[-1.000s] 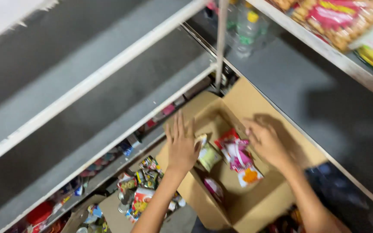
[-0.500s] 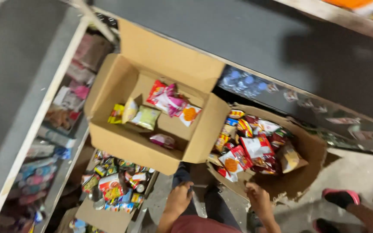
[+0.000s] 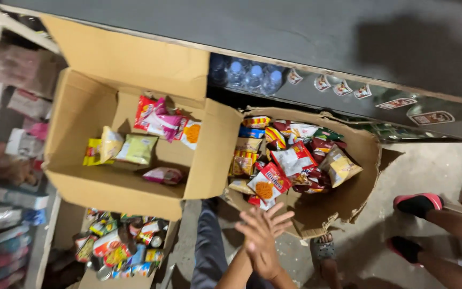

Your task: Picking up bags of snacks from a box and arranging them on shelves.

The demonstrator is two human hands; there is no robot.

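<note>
Three cardboard boxes on the floor below a dark shelf. In the left box (image 3: 81, 176), flaps open, only a few packets: a red and pink cluster (image 3: 159, 119) at the far wall, a white-and-orange packet (image 3: 191, 134) beside it, a yellow packet (image 3: 93, 151) touching a pale one (image 3: 110, 143) and a green one (image 3: 136, 149) near the left wall, one pink packet (image 3: 162, 175) alone at the near side. In the torn right box (image 3: 359, 182), piled tight: a white-and-red bag with an orange disc (image 3: 266, 184) at the front, a white-and-red bag (image 3: 294, 158) behind it, a tan bag (image 3: 340, 167) to the right, yellow packs (image 3: 244, 163) at the left edge, dark red ones between. In the third box (image 3: 86, 278), at the lower left, mixed small packets and tins (image 3: 121, 246), crammed. Under the shelf edge, blue-capped clear bottles (image 3: 249, 75) in a row; further right, small white-and-red labels (image 3: 343, 88) along the shelf front. At the far left, blurred pink and white packages (image 3: 25, 144) on racking.

Left hand (image 3: 252, 235) and right hand (image 3: 268, 246) pressed together palm to palm, fingers spread, holding nothing, just before the near rim of the right box, nearest the orange-disc bag. At the right, another person's feet in black-and-red sandals (image 3: 417, 204), well apart from the hands.
</note>
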